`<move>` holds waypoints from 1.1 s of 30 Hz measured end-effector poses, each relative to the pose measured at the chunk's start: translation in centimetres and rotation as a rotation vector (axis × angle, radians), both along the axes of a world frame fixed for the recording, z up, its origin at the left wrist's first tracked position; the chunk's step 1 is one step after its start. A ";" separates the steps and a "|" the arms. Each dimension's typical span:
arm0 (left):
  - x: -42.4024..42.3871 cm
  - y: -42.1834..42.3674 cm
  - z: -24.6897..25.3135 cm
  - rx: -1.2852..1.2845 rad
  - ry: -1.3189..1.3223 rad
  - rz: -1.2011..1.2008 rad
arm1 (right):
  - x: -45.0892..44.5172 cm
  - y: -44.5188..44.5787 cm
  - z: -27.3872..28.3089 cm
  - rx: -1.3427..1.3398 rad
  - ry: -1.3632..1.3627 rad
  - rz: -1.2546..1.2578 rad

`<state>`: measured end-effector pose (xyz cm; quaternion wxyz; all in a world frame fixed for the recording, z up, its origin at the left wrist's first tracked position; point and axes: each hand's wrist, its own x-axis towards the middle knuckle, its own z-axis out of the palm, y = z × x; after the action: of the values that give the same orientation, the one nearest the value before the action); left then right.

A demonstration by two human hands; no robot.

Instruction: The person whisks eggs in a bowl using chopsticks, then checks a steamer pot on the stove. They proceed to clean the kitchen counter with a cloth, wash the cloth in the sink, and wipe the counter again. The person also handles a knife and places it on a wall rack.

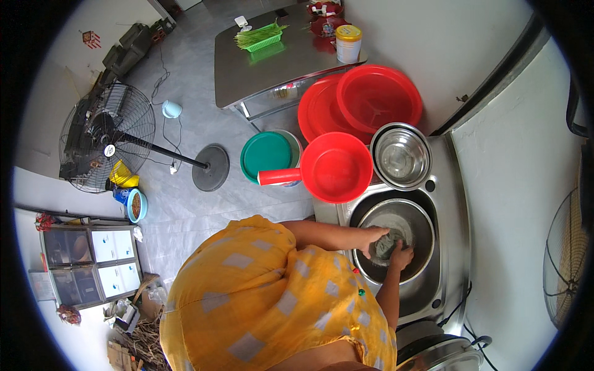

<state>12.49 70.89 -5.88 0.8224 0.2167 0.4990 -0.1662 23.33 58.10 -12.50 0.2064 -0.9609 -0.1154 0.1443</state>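
Inside a stainless steel basin [420, 269], a grey-green dough-like mass [384, 246] lies between my two hands. The basin sits in a stainless steel sink [417, 297], and a pale, floury residue coats part of its bottom. My left hand [372, 240] grips the mass from the near left side, its thumb stretched towards the middle. From the right, my right hand [401, 256] holds the mass with curled fingers. Both palms are partly hidden, so how deep the fingers reach is not visible.
A red ladle-shaped basin [336, 168] and nested steel bowls [400, 156] stand left of the sink. Beyond are red tubs [378, 98], a green-lidded bucket [267, 157] and a metal table [278, 69]. A pot lid [436, 355] lies at right; a standing fan [109, 139] is behind.
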 end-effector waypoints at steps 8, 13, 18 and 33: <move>0.6 0.7 -1.3 0.131 0.105 -0.059 | -4.1 1.5 -0.6 0.736 0.648 0.206; -2.1 2.4 -11.3 -0.262 -0.499 -0.144 | -9.6 4.2 11.1 0.914 0.564 0.442; -0.7 1.3 -10.4 -0.107 -0.631 -0.220 | -7.9 4.7 10.7 0.751 0.149 0.506; -0.3 0.5 0.5 0.099 0.027 -0.090 | -0.3 -1.8 -4.4 0.363 0.041 0.160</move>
<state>12.19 71.39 -5.38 0.7956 0.2769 0.5074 -0.1812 23.03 56.28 -16.94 0.3663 -0.8926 -0.2114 0.1565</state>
